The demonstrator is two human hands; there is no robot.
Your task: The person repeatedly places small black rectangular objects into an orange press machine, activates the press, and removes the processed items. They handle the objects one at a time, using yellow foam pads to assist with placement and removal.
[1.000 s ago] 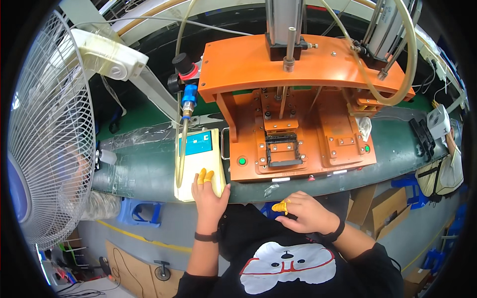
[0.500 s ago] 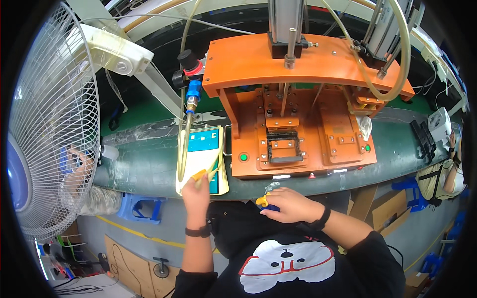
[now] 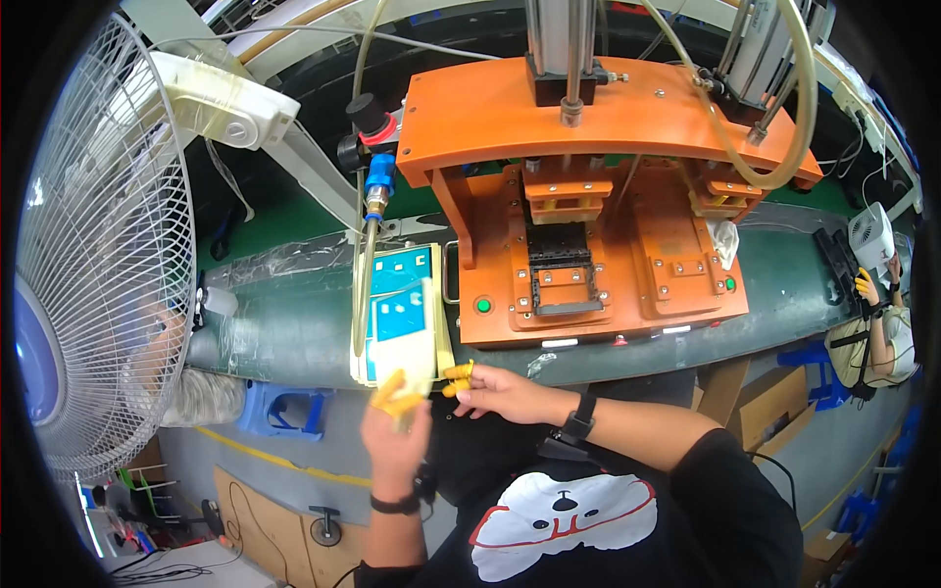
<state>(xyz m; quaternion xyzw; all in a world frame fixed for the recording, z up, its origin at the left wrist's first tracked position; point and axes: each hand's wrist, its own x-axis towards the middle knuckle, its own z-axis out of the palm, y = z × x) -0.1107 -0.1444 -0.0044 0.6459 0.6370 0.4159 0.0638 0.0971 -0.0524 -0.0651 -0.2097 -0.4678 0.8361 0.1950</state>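
Left hand (image 3: 393, 436) was closed on the lower end of one pale sheet (image 3: 404, 353), yellow-covered fingers against thumb; the sheet, bearing a blue panel (image 3: 396, 312), lay tilted over a stack (image 3: 441, 328) of similar sheets on the green tabletop (image 3: 274, 323), left of the orange press (image 3: 608, 118). Right hand (image 3: 498, 394) was half curled just beside the sheet's lower right corner; could not tell whether its fingertips touched the sheet or held anything. Handling, judged by eye: the sheet should be very light, thin and flexible, smooth-faced, likely to bend or crease rather than break; the panel looked like a film on a backing. Best hold judged to be the bare margin at the lower end or a corner, off the panel, with a light pinch. Counts: one sheet in grip; one stack, its layers too fine to count; on the press, two green buttons (image 3: 483, 306), two upper blocks (image 3: 567, 199), two lower fixtures (image 3: 674, 269) and one black frame (image 3: 567, 306), which sat in the left fixture. One large fan (image 3: 108, 265) stood at far left. One co-worker's hand (image 3: 866, 286) showed at far right. Yellow finger covers: at least two on each of the wearer's hands, exact number blurred.
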